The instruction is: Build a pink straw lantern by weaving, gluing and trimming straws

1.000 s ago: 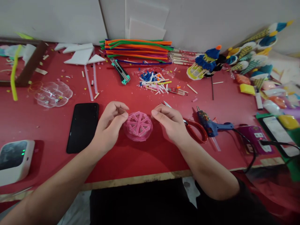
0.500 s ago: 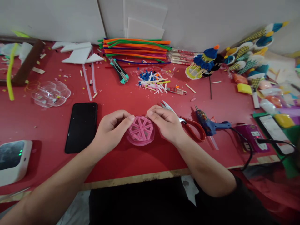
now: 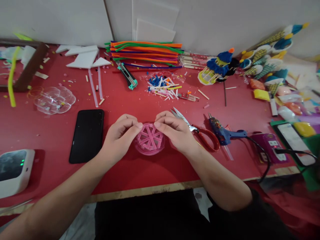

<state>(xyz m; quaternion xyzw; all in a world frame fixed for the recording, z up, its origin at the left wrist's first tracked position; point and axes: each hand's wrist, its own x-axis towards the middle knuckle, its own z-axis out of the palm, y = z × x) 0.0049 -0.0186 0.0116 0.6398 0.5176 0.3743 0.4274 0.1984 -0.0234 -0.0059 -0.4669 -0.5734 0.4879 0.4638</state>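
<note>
A round pink craft piece with spokes like a wheel is between my hands, low over the red table. Its rim looks doubled, with a clear or pink disc-like edge showing below. My left hand pinches the upper left of its rim between thumb and fingers. At the upper right, my right hand is closed in a pinch on the same rim. The fingertips cover part of the top edge. Just beyond my right hand lie red-handled scissors, partly hidden by it.
A black phone lies left of my hands. To the right are a blue glue gun and a purple power socket box. Farther back are a box cutter, pipe cleaners, scraps and a clear flower-shaped tray.
My right hand has shifted slightly left along the rim, bringing its fingertips nearer my left hand. The pink wheel has barely moved.
</note>
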